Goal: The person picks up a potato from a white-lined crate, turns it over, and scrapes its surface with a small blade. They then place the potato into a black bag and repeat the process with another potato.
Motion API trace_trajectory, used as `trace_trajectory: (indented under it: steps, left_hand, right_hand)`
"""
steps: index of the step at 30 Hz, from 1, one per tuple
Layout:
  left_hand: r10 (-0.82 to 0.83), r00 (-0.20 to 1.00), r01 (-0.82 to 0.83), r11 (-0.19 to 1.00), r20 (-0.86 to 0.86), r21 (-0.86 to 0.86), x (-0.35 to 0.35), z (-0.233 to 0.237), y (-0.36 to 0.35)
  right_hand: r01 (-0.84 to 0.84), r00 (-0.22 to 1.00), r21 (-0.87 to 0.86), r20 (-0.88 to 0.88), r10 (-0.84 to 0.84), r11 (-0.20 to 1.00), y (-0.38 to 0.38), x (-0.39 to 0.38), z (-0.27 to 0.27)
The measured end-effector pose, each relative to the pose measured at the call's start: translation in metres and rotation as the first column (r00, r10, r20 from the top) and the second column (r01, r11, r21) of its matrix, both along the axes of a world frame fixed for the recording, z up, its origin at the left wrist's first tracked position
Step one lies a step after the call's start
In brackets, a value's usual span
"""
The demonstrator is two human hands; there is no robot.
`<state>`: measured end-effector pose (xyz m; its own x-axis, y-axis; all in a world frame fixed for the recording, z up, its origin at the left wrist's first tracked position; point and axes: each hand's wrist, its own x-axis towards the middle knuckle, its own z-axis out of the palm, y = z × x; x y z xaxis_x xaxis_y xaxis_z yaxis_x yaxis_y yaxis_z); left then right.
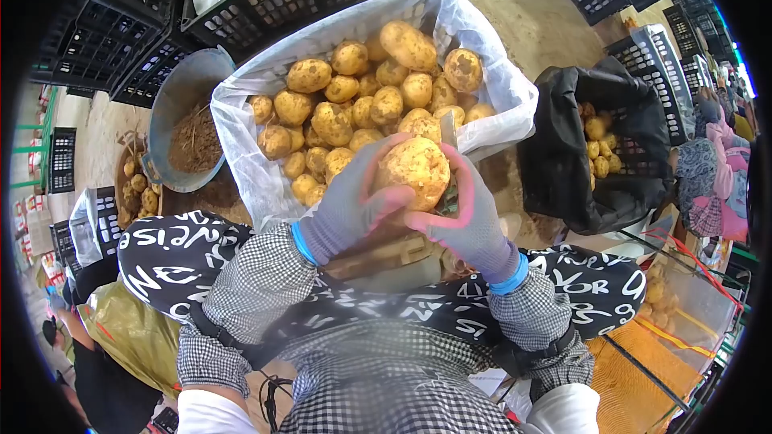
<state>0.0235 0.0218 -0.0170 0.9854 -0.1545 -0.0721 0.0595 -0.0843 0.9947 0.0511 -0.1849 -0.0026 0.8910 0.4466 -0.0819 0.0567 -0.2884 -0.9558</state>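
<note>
Both gloved hands hold one large yellow potato (415, 170) up in front of me. My left hand (347, 202) grips it from the left and below. My right hand (469, 213) closes on its right side, with what looks like a knife blade (448, 133) rising behind the fingers. Just beyond stands a crate lined with white plastic (241, 141), piled with several potatoes (354, 104).
A grey metal basin of soil (183, 124) sits left of the crate. A black-lined crate with potatoes (599, 149) stands at the right. Empty black crates (273, 0) are stacked at the back. Another person (716, 169) sits at the far right. An orange crate (643, 362) is at lower right.
</note>
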Motion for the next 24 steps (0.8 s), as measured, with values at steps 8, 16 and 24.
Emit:
trace_trajectory:
  steps: [8,16,24]
  left_hand:
    - [-0.134,0.928,-0.024,0.91,0.349,0.413,0.005,0.011,0.003]
    - [-0.128,0.992,0.128,0.985,-0.009,0.118,0.014,0.027,0.0]
    - [-0.184,0.979,0.194,0.974,-0.092,0.119,0.017,0.02,0.025]
  right_hand:
    - [0.042,0.901,0.391,-0.413,0.134,0.919,0.0,0.001,0.012]
    - [0.228,0.807,0.591,-0.56,0.19,0.774,-0.004,0.007,0.016]
    - [0.214,0.782,0.63,-0.568,0.255,0.747,-0.009,0.01,0.02]
